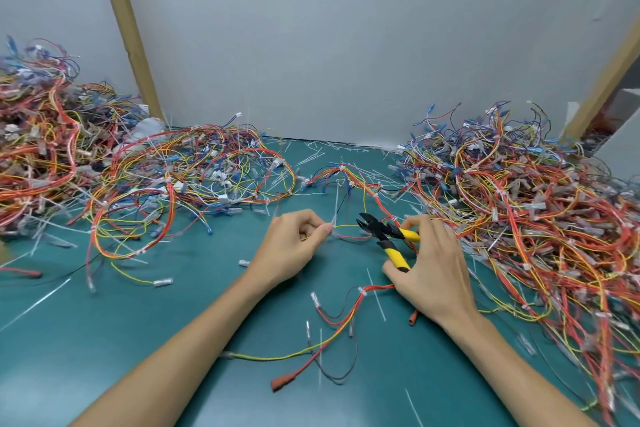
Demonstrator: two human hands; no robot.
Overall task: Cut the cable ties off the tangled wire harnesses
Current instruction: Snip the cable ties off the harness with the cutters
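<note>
Visibility limits: the left pile (104, 166) and right pile (519, 204) of tangled wire are cut off by the frame edges, and individual ties inside them cannot be made out. The fingertips of the left hand (294, 246) are curled under and mostly hidden. The cable tie (336, 204) at that hand is pale and blurred; its head cannot be made out. The right hand (433, 267) covers the rear ends of the cutter handles.

Work position: one harness (346, 322) lies on the green surface (138, 322) between the two piles, in front of the person. It loops from the far middle of the surface, passes between the hands and trails toward the near edge.

Left grip: thumb and forefinger are closed in a pinch on the cable tie where it meets the harness wires. The tail of the tie rises from the pinch, its long axis running away from the person.

Right grip: the fingers are curled round the yellow handles of the cutters (388, 236). The handles are spread and the black jaws stand partly open. The long axis of the tool runs from lower right to upper left, with the jaws pointing toward the left hand, near the pinched wires but not touching the tie.

Loose cut ties (375, 295) lie scattered on the surface around both forearms
</note>
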